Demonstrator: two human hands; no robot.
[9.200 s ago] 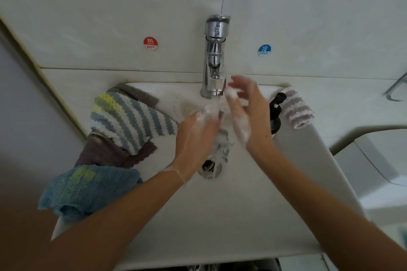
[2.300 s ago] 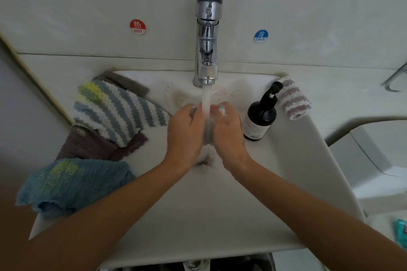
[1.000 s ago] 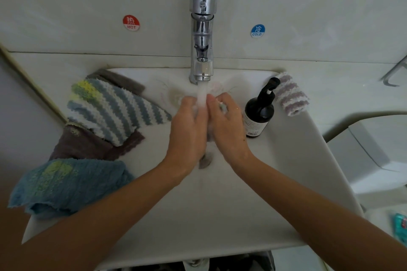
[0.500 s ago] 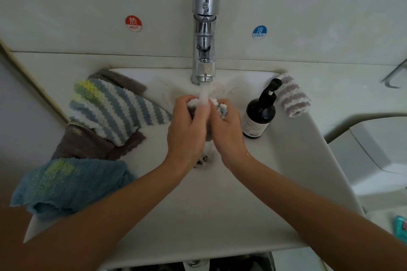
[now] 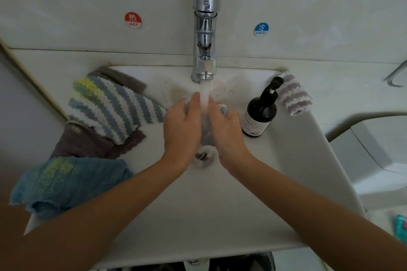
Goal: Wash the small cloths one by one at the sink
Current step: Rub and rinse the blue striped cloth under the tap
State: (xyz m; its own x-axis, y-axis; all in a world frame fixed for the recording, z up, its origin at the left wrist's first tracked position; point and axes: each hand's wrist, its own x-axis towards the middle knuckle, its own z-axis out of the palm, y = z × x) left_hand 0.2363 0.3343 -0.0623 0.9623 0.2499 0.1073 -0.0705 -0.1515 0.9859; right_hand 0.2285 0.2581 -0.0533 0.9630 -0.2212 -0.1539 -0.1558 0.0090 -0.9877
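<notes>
My left hand [image 5: 181,128] and my right hand [image 5: 224,130] hold a small grey cloth [image 5: 206,132] between them over the drain of the white sink [image 5: 220,204]. Water runs from the chrome tap [image 5: 206,28] onto the cloth and my fingers. Most of the cloth is hidden by my hands; a pale corner shows by my right thumb. On the left rim lie a blue-and-white striped cloth [image 5: 112,105], a brown cloth [image 5: 88,143] under it, and a blue-green cloth [image 5: 63,182]. A rolled purple-striped cloth [image 5: 294,94] sits at the right back corner.
A dark pump bottle [image 5: 261,112] stands on the sink's right side, close to my right hand. Hot [image 5: 133,20] and cold [image 5: 261,29] stickers mark the wall. The drain [image 5: 202,156] lies just below my hands. A teal item [image 5: 400,226] shows at the far right edge.
The soap suds seen earlier are gone from my hands. Over the last second my hands keep working the cloth under the stream, shifting slightly; the other cloths have not moved.
</notes>
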